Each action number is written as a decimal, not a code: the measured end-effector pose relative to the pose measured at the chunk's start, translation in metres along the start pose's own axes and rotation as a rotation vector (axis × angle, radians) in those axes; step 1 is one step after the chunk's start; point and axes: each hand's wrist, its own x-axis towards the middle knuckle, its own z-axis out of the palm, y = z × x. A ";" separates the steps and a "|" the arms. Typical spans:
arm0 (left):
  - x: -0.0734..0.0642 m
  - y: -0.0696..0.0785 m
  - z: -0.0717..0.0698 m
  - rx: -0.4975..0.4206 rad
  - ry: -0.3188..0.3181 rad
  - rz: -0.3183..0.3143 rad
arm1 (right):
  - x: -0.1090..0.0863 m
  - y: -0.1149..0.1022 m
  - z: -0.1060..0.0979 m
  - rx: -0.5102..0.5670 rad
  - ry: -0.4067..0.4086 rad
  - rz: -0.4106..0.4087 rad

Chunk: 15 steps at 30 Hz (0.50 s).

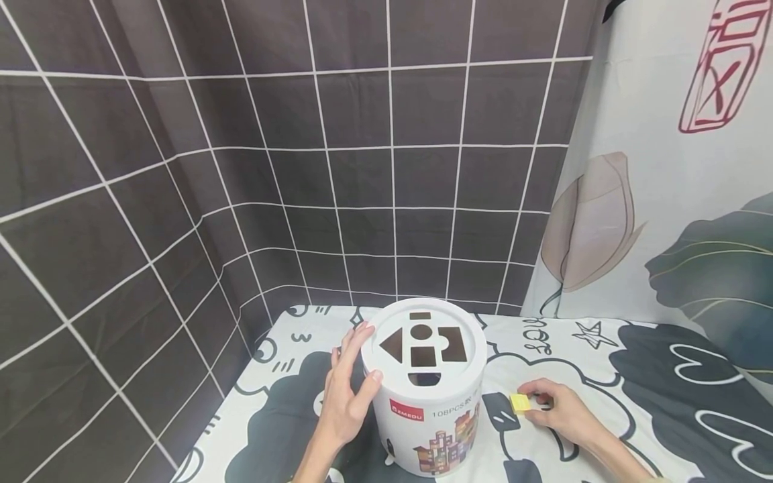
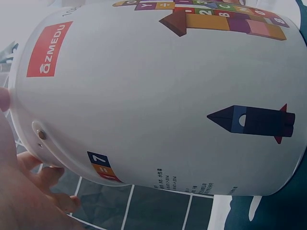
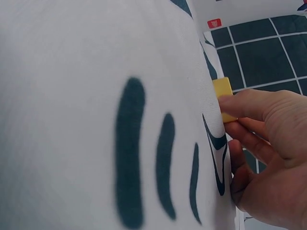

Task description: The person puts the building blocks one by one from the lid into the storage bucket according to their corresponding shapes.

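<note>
A white bucket [image 1: 417,422] stands upright, its white lid [image 1: 374,322] cut with several shaped holes. At the lid's left edge is my left hand [image 1: 344,399], index finger and thumb against the rim, fingers spread and mostly straight. The left wrist view shows the bucket's printed side [image 2: 144,96] close up, with the left hand [image 2: 29,187] at the rim end. To the bucket's right, my right hand [image 1: 558,409] pinches a small yellow block [image 1: 519,403] between thumb and fingers, low over the cloth. The yellow block [image 3: 223,88] is partly hidden by the thumb in the right wrist view.
A white cloth with dark cartoon prints [image 1: 580,362] covers the surface under the bucket. Dark curtains with a white grid [image 1: 350,174] hang behind and to the left. On the right hangs a pale curtain [image 1: 652,80] with leaf prints.
</note>
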 end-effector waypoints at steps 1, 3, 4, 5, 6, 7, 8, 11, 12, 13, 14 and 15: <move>0.000 0.000 0.000 -0.001 -0.002 -0.003 | 0.000 0.000 0.000 0.000 0.000 0.004; 0.000 0.000 0.000 0.004 -0.008 -0.012 | 0.000 -0.001 0.000 0.002 0.000 0.010; 0.000 0.000 0.000 0.005 -0.009 -0.016 | 0.000 -0.001 0.000 0.002 0.000 0.012; 0.000 -0.001 0.000 0.006 -0.010 -0.019 | 0.000 -0.001 -0.001 0.002 0.001 0.012; 0.000 -0.001 0.000 0.006 -0.010 -0.022 | 0.000 -0.002 -0.001 0.003 0.002 0.011; 0.000 -0.001 0.000 0.005 -0.010 -0.024 | 0.000 -0.002 -0.001 0.004 0.002 0.010; 0.000 -0.001 0.000 0.005 -0.008 -0.023 | 0.000 -0.003 -0.001 0.003 0.004 0.011; 0.000 -0.001 0.000 0.004 -0.001 -0.016 | -0.001 -0.004 -0.002 0.005 0.004 0.006; 0.000 -0.001 0.000 0.003 -0.001 -0.016 | -0.001 -0.004 -0.003 0.008 0.005 0.009; 0.000 -0.001 0.000 0.004 0.000 -0.016 | -0.001 -0.005 -0.003 0.011 0.007 0.011; 0.000 -0.001 0.000 0.003 0.002 -0.013 | -0.001 -0.005 -0.004 0.018 0.012 0.012; 0.000 0.000 0.000 0.004 0.001 -0.014 | -0.001 -0.006 -0.005 0.022 0.014 -0.002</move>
